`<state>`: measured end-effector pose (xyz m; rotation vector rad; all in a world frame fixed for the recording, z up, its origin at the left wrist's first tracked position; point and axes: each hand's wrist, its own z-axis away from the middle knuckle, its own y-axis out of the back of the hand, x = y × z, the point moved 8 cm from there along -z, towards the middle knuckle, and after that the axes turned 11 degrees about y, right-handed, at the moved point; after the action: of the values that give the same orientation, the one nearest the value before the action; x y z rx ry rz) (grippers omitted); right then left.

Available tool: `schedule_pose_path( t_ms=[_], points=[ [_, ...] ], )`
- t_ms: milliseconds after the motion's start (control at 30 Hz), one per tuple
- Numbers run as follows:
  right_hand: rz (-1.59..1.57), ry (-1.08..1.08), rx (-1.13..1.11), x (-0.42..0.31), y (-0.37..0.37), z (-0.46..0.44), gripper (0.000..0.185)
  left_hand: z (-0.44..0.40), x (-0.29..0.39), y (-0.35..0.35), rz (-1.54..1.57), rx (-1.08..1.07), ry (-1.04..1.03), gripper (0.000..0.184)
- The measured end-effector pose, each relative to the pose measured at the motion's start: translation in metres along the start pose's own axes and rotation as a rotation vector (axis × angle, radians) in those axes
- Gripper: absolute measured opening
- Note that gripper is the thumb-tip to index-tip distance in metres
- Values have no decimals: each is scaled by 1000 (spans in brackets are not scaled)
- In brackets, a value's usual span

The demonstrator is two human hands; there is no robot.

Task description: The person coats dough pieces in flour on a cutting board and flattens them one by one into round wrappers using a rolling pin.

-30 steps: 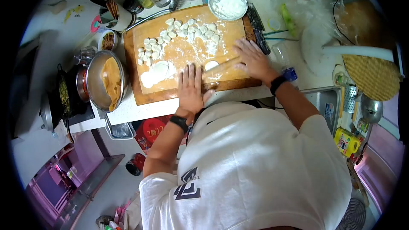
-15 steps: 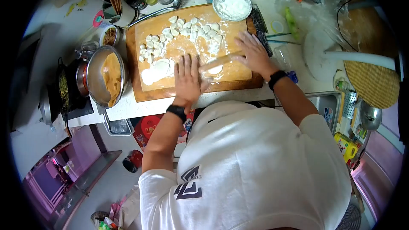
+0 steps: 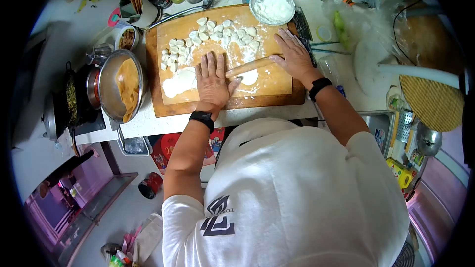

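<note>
A wooden rolling pin [image 3: 251,66] lies slantwise on the floured board [image 3: 277,89], partly over a round dough wrapper [image 3: 249,77]. My left hand [image 3: 213,81] is flat on the pin's left end, its fingers stretched out. At the right end rests my right hand [image 3: 295,57], palm down, fingers straight and the thumb by the pin. Flattened dough rounds [image 3: 179,84] overlap to the left of my left hand. Small dough pieces [image 3: 216,35] lie in a band across the upper board.
Behind the board sits a bowl of flour [image 3: 272,7]. On the left are a metal bowl with an orange-brown cloth-like sheet [image 3: 127,89] and a dark pan [image 3: 71,96]. Utensils [image 3: 138,7] stand at the back left; a sink [image 3: 378,126] is at the right.
Both hands and the rolling pin have moved up the board, away from my body. The pin has passed from below the wrapper to its upper part. The view has shifted slightly.
</note>
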<state>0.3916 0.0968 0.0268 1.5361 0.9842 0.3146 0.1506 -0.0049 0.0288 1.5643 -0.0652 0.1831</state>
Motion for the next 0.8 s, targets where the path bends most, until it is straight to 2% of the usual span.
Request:
schedule_pose_path(
  t_ms=[100, 167, 200, 333, 367, 467, 567, 633, 700, 767, 800],
  points=[
    [-22, 25, 15, -12, 15, 12, 72, 20, -2, -9, -31, -52, -8, 101],
    [-33, 95, -104, -25, 11, 35, 72, 51, 11, -3, 20, -157, -57, 104],
    [-17, 64, -189, -24, 4, 43, 71, 62, 16, -1, -2, -164, -98, 107],
    [33, 71, -34, 0, -6, 15, 71, 22, 11, 4, 23, -27, -48, 106],
    [37, 66, -28, 3, -10, 4, 71, 5, 5, 1, -34, -46, 16, 105],
    [17, -23, 44, 6, 0, -6, 72, -8, -4, -9, -61, -14, 33, 107],
    [-44, 80, -30, -20, 11, 21, 73, 29, -1, -11, -60, -145, 6, 110],
    [-74, 55, -105, -18, 0, 39, 73, 52, 10, -6, 10, -191, -27, 111],
    [-15, 117, -84, -10, -8, 39, 74, 46, 11, -6, 37, -149, -46, 111],
    [33, 58, -89, -4, -10, 13, 74, 21, 5, -2, 14, 5, -41, 108],
    [33, 2, -41, 4, -8, 2, 74, 5, 1, 0, 3, 5, 12, 104]
  ],
)
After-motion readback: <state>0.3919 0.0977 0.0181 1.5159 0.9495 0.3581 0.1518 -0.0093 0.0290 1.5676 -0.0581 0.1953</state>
